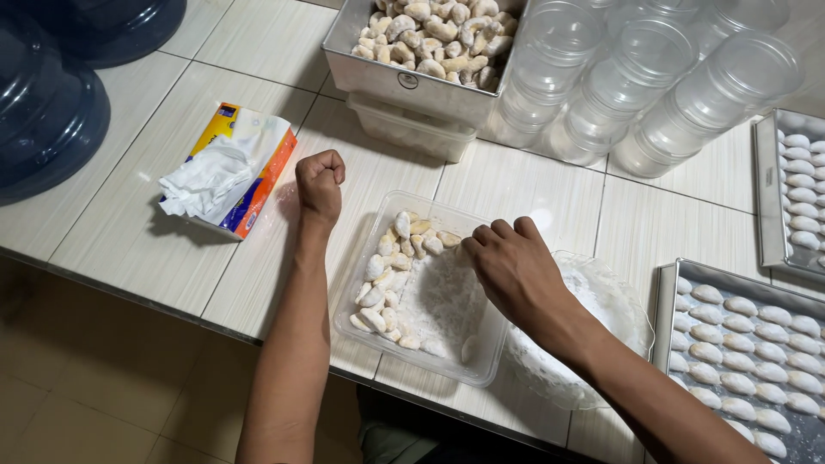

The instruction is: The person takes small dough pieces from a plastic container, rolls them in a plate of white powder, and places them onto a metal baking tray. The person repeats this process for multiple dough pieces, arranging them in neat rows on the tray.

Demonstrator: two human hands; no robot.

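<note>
Down at the clear plastic tub (481, 361) of sugar-dusted cookies (388, 279), the right hand (514, 266) dips in, fingers curled down into the white powder. Just left of the tub, the left hand (320, 182) rests as a closed, empty-looking fist beside the tissue pack (230, 167).
</note>
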